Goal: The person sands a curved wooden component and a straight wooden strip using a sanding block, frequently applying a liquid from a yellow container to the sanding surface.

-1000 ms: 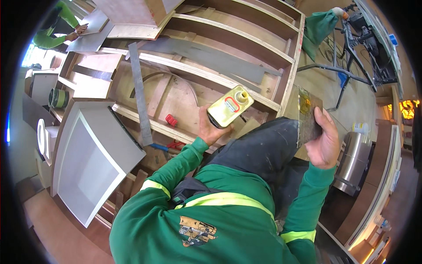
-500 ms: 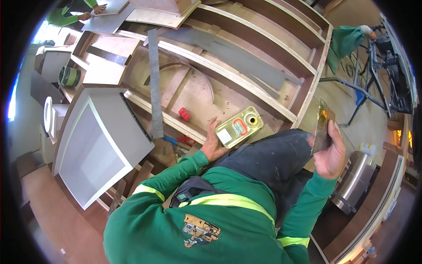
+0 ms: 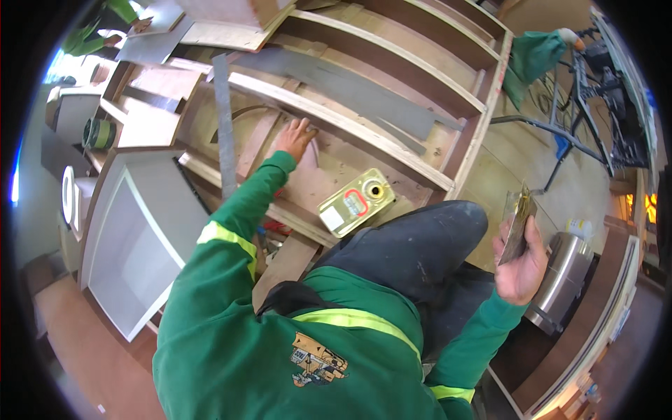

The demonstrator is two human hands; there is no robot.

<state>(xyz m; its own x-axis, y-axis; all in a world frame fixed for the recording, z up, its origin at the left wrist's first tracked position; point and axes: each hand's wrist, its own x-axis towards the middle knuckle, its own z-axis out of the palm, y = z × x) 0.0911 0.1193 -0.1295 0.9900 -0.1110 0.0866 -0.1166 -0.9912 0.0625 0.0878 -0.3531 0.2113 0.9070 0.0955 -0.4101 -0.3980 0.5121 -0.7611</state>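
Observation:
My left hand (image 3: 294, 140) reaches into a plywood frame (image 3: 455, 178), its slightly curled fingers apart over the panel beside a long rail; I cannot tell whether they touch it. Below it, a rectangular gold can (image 3: 353, 206) with an open spout and red-bordered label lies in the frame near my knee, released. My right hand (image 3: 521, 262) grips a thin flat scraper-like plate (image 3: 514, 227) upright, smeared with yellowish glue. A grey strip (image 3: 224, 126) lies across the frame left of my left hand. A small red item is mostly hidden by my left forearm.
Grey strips (image 3: 364, 98) lie in the frame. A curved white-edged panel (image 3: 133, 245) is at left, a steel cylinder (image 3: 560, 280) at right, a black metal stand (image 3: 581, 126) with green cloth (image 3: 532, 63) upper right. A co-worker's hands (image 3: 140, 26) are on boards at upper left.
My left hand has let go of the gold can and moved forward and left into the frame. The can stays lying there. My right hand with the plate has moved slightly down.

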